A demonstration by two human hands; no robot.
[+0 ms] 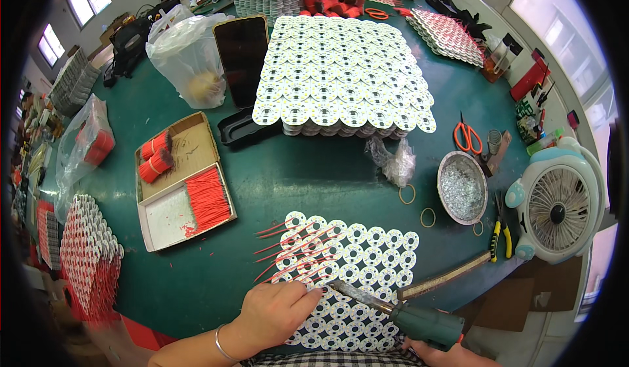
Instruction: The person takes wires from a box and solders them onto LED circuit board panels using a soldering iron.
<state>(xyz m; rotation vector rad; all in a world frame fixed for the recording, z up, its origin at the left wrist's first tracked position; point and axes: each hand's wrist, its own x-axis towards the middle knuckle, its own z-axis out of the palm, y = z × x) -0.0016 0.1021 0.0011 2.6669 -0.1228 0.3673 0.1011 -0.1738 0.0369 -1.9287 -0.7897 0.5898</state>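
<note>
At six o'clock on our desk [314,190], the LED-board panel [372,257] looks light, stiff, snappable: best held by its rim. Our left hand [275,311] bunches its fingers, any hold hidden; our right hand [434,353] grasps the soldering gun [426,326].

The bench [262,190] is coloured deep green. A sheet of round boards [375,257] is patterned with rows of white, dark-centred discs and streaked by red wires [300,247]. The soldering iron [426,324] is cased in dark green. A stack of boards [341,72] is patterned in overlapping white circles, flecked with yellow and black. The scissors [464,126] are handled in orange-red, the pliers [507,236] in yellow and black; the fan [557,213] is coloured white and pale blue, the cloth [334,359] checked black and white.
</note>
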